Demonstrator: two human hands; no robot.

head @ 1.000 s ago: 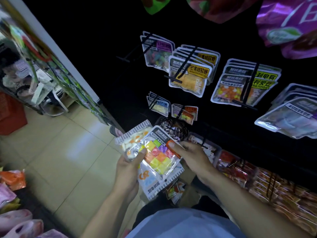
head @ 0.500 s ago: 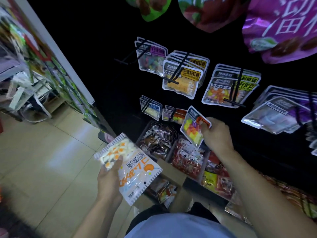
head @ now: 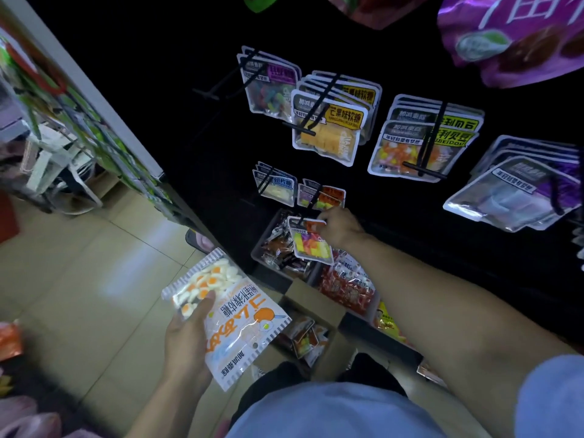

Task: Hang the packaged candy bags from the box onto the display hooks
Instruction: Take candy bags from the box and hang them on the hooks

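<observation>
Since the previous frame, left hand (head: pixel 186 339) is still gripping the white fried-egg gummy bag (head: pixel 227 317); right hand (head: pixel 339 229) is now pinching the small multicoloured-cube candy pouch (head: pixel 311 243) against the lower black hook (head: pixel 311 205). Threading in progress; next, slide it home.

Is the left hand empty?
No, the left hand grips a clear egg-candy bag, thumb pressed on its front.
</observation>
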